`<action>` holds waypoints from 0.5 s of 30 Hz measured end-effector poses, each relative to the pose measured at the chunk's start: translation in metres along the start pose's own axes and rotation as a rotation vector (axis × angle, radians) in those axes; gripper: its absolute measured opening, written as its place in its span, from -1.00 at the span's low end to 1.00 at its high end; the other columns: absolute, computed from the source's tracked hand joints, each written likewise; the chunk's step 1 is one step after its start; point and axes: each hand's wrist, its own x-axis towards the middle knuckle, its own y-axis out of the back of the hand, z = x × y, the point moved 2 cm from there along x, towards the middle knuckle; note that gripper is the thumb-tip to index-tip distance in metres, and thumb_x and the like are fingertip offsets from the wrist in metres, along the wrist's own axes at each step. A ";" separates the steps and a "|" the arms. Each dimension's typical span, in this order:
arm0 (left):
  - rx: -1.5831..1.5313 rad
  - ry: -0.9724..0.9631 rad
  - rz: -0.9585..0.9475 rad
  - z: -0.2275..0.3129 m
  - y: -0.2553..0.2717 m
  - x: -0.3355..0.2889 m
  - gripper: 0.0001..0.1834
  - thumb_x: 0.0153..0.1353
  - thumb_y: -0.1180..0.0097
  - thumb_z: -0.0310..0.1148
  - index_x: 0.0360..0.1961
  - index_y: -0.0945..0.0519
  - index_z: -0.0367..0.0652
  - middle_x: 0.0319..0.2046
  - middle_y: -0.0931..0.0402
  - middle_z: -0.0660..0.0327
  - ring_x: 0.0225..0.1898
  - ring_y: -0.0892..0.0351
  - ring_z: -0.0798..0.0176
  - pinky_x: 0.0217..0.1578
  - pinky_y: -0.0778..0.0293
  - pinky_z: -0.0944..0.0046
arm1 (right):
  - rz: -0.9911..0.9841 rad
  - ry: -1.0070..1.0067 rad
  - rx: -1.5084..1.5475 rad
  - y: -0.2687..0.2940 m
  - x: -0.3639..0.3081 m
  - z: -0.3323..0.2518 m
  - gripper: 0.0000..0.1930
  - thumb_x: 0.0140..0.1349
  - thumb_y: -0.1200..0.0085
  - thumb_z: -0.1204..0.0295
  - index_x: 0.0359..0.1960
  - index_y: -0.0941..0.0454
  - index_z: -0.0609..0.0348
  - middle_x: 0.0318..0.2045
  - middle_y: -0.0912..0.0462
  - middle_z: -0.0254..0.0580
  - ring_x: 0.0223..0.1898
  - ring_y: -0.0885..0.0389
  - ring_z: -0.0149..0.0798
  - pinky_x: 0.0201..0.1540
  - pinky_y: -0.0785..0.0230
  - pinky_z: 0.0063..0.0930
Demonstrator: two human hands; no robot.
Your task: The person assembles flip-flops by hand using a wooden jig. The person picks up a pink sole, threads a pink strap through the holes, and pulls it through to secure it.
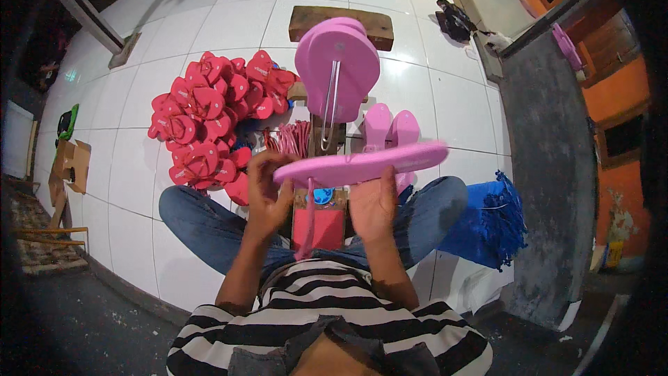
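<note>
Both forearms rise from the lower edge, bare below the short sleeves of a striped shirt, and angle upward and slightly inward in front of the chest. The left hand is raised with its back toward the camera, fingers curled forward and closed in a grip at the near left end of what it holds. The right hand sits level with it, well apart, palm turned up and away, fingers wrapped upward in a supporting grip. Both wrists are bent back. The legs, in blue jeans, are folded crosswise beneath the arms.
</note>
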 end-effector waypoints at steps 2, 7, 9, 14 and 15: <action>0.553 -0.160 -0.046 -0.001 0.008 0.014 -0.59 0.04 -0.20 -0.53 -0.04 -0.44 -0.20 -0.07 -0.47 0.04 -0.12 -0.53 0.16 -0.09 -0.43 0.29 | -0.031 0.227 -0.460 0.005 0.001 -0.013 -0.66 0.25 -0.07 0.36 0.01 -0.39 0.21 -0.06 -0.50 -0.04 -0.02 -0.49 -0.12 0.08 -0.32 -0.18; 0.288 -0.373 -0.166 0.040 -0.004 0.026 -0.55 -0.09 -0.27 -0.57 -0.10 -0.48 -0.18 -0.16 -0.50 0.05 -0.20 -0.54 0.13 -0.22 -0.45 0.29 | -0.642 0.788 -1.060 -0.032 0.019 -0.036 -0.74 0.04 -0.15 0.48 -0.21 -0.45 0.23 -0.20 -0.56 0.00 -0.17 -0.55 -0.08 -0.03 -0.33 -0.22; 0.236 -0.462 -0.204 0.042 -0.005 0.032 -0.55 -0.12 -0.29 -0.56 -0.12 -0.47 -0.17 -0.19 -0.51 0.06 -0.22 -0.55 0.13 -0.26 -0.46 0.28 | -0.668 0.945 -1.124 -0.041 0.024 -0.040 -0.73 0.02 -0.16 0.46 -0.22 -0.46 0.23 -0.24 -0.58 -0.02 -0.19 -0.56 -0.08 -0.06 -0.34 -0.23; 0.240 -0.491 -0.181 0.044 -0.007 0.042 -0.58 -0.14 -0.31 -0.56 -0.19 -0.47 -0.16 -0.24 -0.52 0.08 -0.24 -0.56 0.15 -0.28 -0.48 0.27 | -0.609 0.934 -1.135 -0.046 0.028 -0.036 -0.62 0.03 -0.14 0.37 -0.08 -0.42 0.11 -0.15 -0.58 -0.14 -0.09 -0.53 -0.08 0.04 -0.21 -0.19; 0.252 -0.508 -0.169 0.046 -0.009 0.044 -0.58 -0.14 -0.31 -0.56 -0.19 -0.47 -0.16 -0.25 -0.51 0.07 -0.24 -0.56 0.15 -0.29 -0.48 0.27 | -0.589 0.918 -1.134 -0.047 0.028 -0.036 -0.60 0.02 -0.16 0.38 -0.07 -0.41 0.10 -0.15 -0.58 -0.14 -0.09 -0.53 -0.08 0.03 -0.21 -0.20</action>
